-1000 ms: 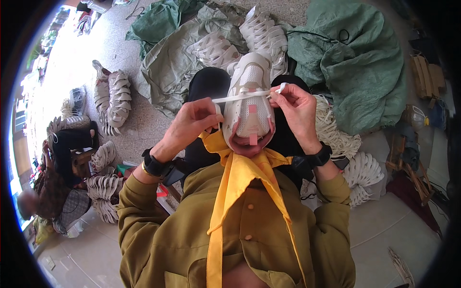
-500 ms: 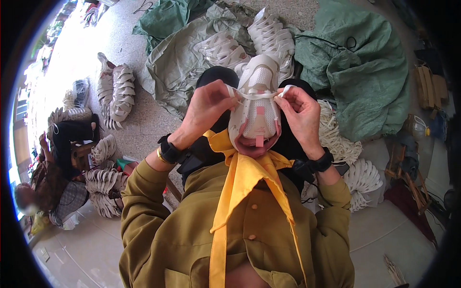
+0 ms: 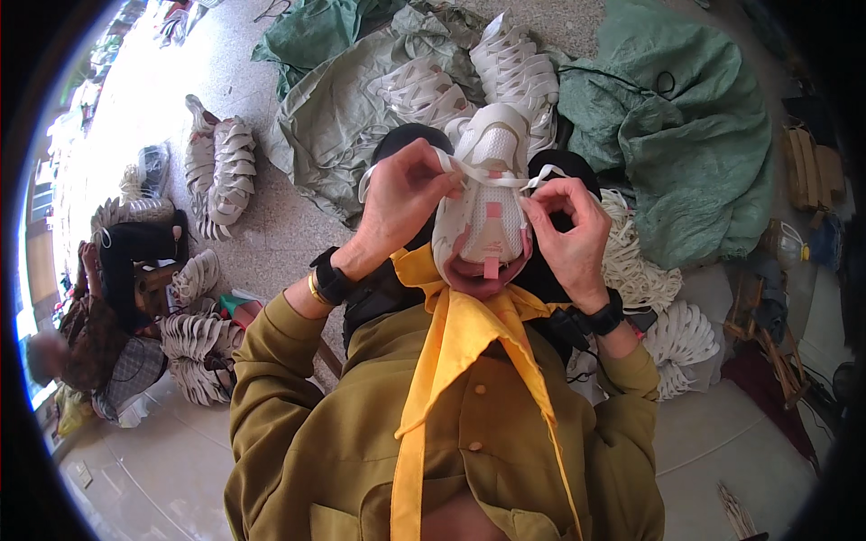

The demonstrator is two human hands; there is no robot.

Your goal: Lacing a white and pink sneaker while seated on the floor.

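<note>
Shoelace [image 3: 498,181], white and flat, is stretched across a white shoe [image 3: 488,206] with pink trim. It is pinched by thumb and fingertips of the left hand [image 3: 404,197] and right hand [image 3: 572,233]. The shoe is positioned between dark-clad knees [image 3: 561,166], toe pointing away.

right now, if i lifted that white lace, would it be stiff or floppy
The white lace would probably flop, since it bends in loose curves beside the left hand and right hand. It looks light, being narrow, and its flat shape suggests it wouldn't roll.
</note>
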